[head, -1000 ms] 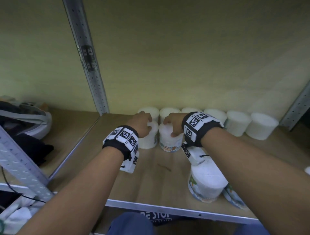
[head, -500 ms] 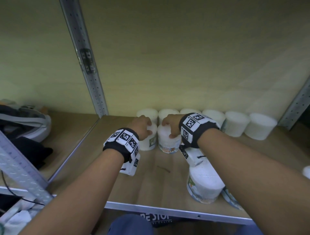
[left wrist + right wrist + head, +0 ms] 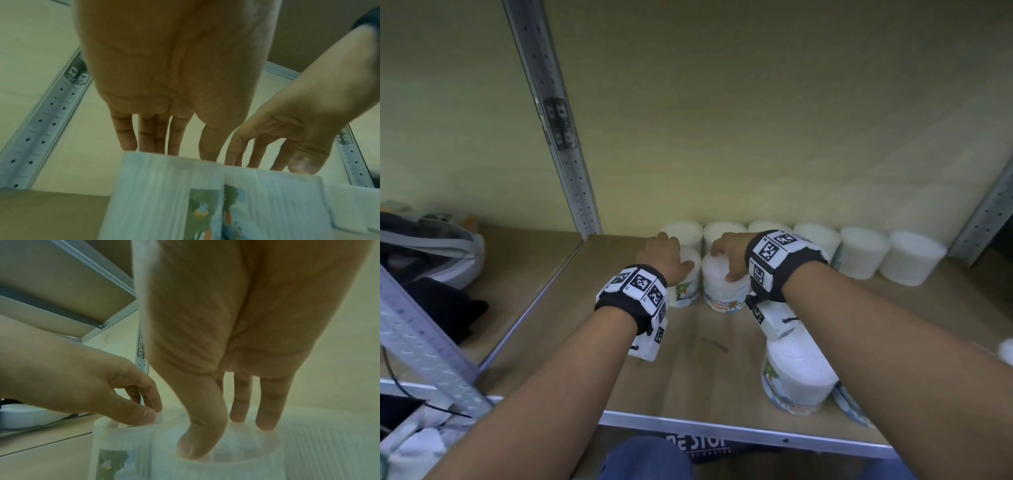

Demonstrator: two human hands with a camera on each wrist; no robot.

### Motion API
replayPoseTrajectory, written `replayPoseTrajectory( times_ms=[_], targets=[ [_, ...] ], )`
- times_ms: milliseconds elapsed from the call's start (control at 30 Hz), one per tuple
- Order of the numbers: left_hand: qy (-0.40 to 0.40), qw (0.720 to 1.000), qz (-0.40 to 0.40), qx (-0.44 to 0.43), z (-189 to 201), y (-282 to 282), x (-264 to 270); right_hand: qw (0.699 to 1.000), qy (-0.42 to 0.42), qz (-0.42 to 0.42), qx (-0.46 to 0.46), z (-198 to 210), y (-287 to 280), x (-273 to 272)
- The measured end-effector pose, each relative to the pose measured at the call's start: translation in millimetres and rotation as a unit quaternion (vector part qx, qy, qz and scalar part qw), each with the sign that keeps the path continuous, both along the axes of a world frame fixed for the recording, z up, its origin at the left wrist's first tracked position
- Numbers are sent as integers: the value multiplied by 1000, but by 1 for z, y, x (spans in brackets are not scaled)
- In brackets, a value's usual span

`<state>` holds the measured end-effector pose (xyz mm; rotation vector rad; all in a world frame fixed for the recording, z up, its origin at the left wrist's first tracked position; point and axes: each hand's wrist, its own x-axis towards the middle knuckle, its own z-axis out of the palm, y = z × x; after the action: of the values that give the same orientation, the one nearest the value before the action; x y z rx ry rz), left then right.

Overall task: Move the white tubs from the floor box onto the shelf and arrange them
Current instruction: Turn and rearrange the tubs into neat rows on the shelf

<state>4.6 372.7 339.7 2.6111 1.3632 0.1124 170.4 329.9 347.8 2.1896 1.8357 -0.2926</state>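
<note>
Two white tubs with picture labels stand side by side on the wooden shelf (image 3: pixel 698 370), just in front of a back row of several white tubs (image 3: pixel 863 251). My left hand (image 3: pixel 669 255) grips the left tub (image 3: pixel 686 293) from above, thumb at the front and fingers over the far rim. My right hand (image 3: pixel 727 255) holds the right tub (image 3: pixel 722 296) the same way. In the right wrist view the right thumb and fingers (image 3: pixel 267 410) press on that tub's lid (image 3: pixel 226 465), and the left hand (image 3: pixel 123 399) pinches its tub (image 3: pixel 115 451). The left wrist view shows the left fingers (image 3: pixel 148 138) on the tub's top edge (image 3: pixel 164 194).
Another white tub (image 3: pixel 796 377) stands near the shelf's front edge under my right forearm, with a further one (image 3: pixel 849 407) partly hidden behind it. A metal upright (image 3: pixel 558 130) bounds the bay on the left. Beyond it lies a bag (image 3: pixel 431 246). The front rail (image 3: pixel 722 430) is metal.
Both hands keep hold of the same two tubs in front of the back row. Only the head view has shifted a little.
</note>
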Motion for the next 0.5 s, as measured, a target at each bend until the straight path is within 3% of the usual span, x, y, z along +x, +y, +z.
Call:
replayPoseTrajectory(
  times_ms=[500],
  targets=[
    [45, 990, -96, -98, 21, 3, -8, 1000, 3, 8, 5, -7, 8, 5]
  ],
)
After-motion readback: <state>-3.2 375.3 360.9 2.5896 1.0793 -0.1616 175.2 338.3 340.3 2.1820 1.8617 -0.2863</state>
